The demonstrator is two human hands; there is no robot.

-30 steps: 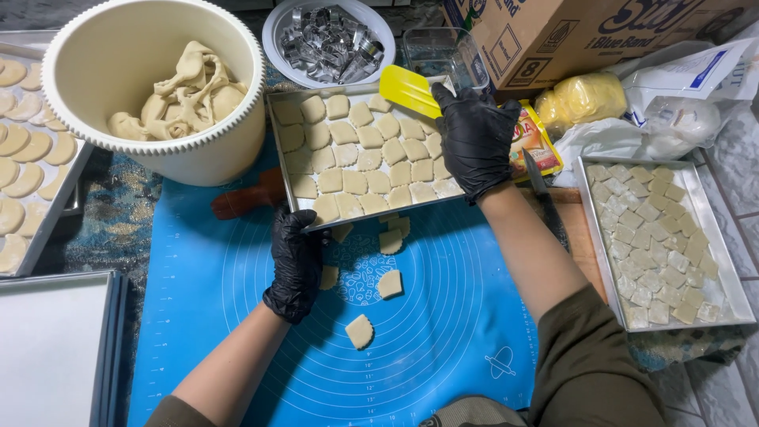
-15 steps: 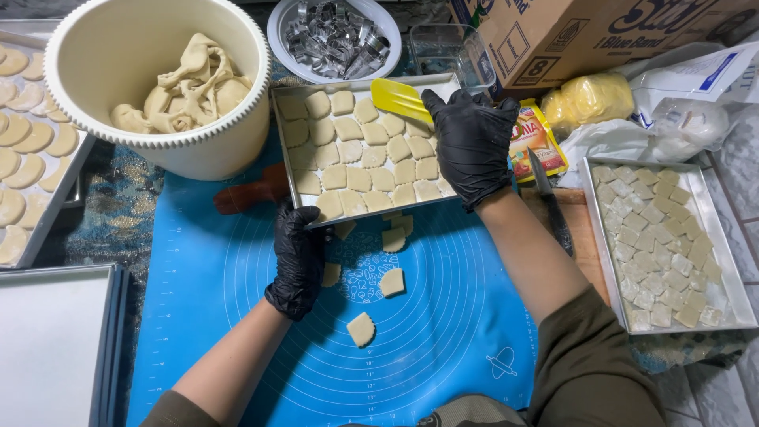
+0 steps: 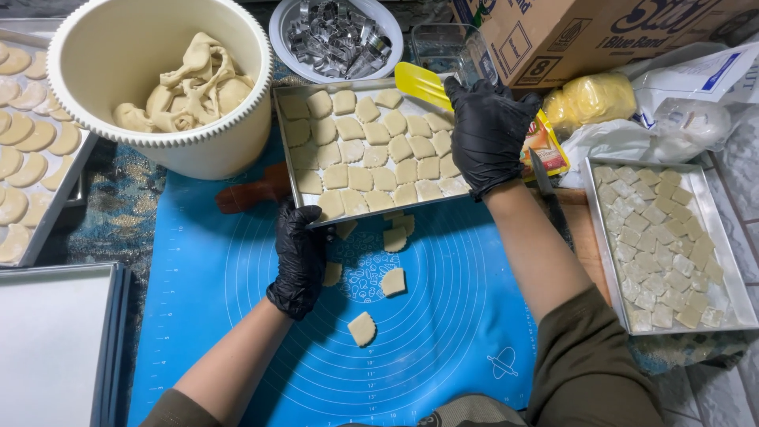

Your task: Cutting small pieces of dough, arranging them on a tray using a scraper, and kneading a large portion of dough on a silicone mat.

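Observation:
Both my hands wear black gloves. My left hand (image 3: pixel 299 257) grips the near left corner of a metal baking tray (image 3: pixel 285 155) filled with several cut dough pieces (image 3: pixel 371 150). My right hand (image 3: pixel 490 134) holds the tray's right end, with a yellow spatula (image 3: pixel 423 84) sticking out from under its fingers. The tray is tilted a little above a blue silicone baking mat (image 3: pixel 443 332). Several loose dough pieces (image 3: pixel 393 281) lie on the mat just below the tray.
A white tub (image 3: pixel 237 142) with dough scraps stands at the back left. A bowl of metal cutters (image 3: pixel 336 35), a cardboard box (image 3: pixel 585 32), a second filled tray (image 3: pixel 668 245) at right, trays at left (image 3: pixel 32 158), an empty tray (image 3: pixel 55 348), a wooden rolling pin (image 3: pixel 249 194).
Both hands have swung the filled tray a little, its left end coming nearer to me. The loose pieces on the mat have not moved.

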